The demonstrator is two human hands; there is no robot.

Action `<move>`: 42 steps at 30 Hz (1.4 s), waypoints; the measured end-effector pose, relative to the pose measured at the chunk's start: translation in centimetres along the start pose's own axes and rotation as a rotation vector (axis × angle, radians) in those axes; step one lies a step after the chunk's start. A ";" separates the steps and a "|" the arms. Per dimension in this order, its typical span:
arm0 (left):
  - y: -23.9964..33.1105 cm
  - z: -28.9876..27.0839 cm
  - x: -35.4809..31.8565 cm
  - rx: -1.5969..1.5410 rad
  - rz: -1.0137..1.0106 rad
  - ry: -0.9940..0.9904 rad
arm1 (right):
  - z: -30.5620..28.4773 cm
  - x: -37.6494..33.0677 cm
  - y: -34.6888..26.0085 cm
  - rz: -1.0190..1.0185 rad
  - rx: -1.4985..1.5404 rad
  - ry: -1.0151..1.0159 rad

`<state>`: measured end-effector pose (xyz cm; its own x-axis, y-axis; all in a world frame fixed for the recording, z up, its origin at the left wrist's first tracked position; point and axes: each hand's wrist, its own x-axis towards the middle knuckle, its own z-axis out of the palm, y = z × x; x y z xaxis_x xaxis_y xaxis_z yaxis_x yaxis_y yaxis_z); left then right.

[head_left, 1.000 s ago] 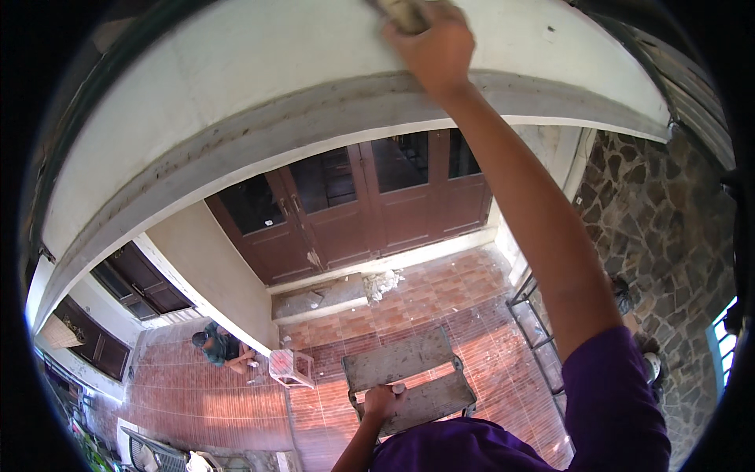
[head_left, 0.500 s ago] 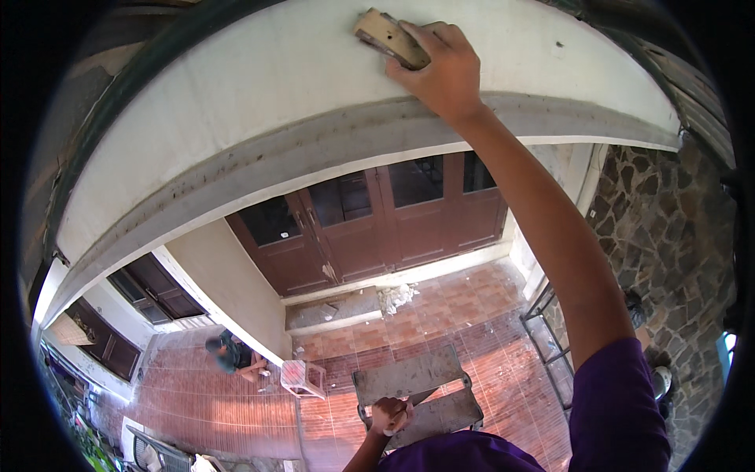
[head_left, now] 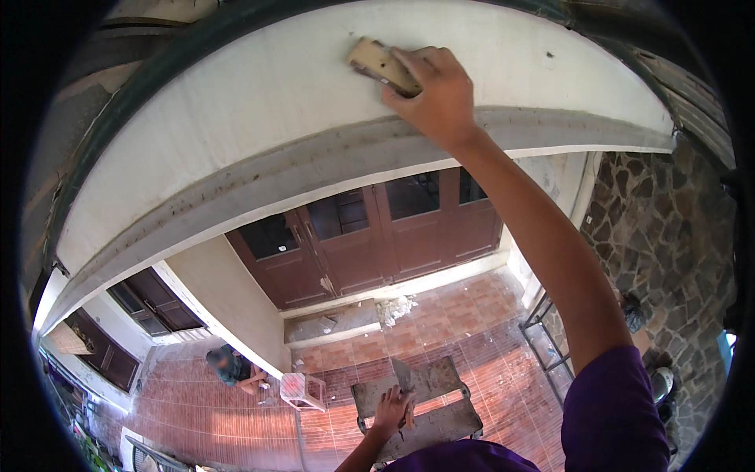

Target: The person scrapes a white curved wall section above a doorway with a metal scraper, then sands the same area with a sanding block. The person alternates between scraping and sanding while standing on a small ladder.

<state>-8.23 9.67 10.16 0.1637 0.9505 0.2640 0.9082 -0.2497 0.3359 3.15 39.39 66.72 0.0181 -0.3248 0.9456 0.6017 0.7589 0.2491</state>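
Raised high against the white wall band (head_left: pixel 236 102), my right hand (head_left: pixel 440 94) is closed on a pale wooden block (head_left: pixel 385 67) with a small dark hole and a darker edge. The block's face toward the wall is hidden, and it seems to touch the painted surface. Lower down, my left hand (head_left: pixel 389 411) grips a scraper (head_left: pixel 403 376), its flat grey blade pointing up and its wooden handle showing beside the fingers. That hand is just above the worn steps of a ladder (head_left: pixel 429 381).
A grey ledge (head_left: pixel 307 153) runs under the wall band. Brown doors (head_left: pixel 370 228) stand below. On the tiled floor are a pink-and-white stool (head_left: pixel 303 391), a seated person (head_left: pixel 230 368) and white debris (head_left: pixel 397 309). A metal frame (head_left: pixel 546 338) stands at right.
The wall and my right hand with the block appear slightly lower in the picture. My left hand has turned the scraper, so its blade now points up instead of right.
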 end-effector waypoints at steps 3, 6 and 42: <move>0.8 -0.5 -1.5 -0.054 -0.128 -0.104 | -0.1 -0.2 0.4 0.074 -0.017 0.006; 1.2 -0.9 -2.8 0.046 -0.138 -0.176 | -0.3 -0.1 0.9 -0.014 0.004 0.010; -5.4 3.0 8.0 0.071 -0.554 -0.155 | -0.9 0.7 1.6 0.198 -0.119 0.139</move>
<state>-10.71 19.19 7.74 -0.2940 0.9532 -0.0710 0.8971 0.3008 0.3236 4.91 39.88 67.60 0.2493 -0.2578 0.9335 0.6649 0.7464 0.0285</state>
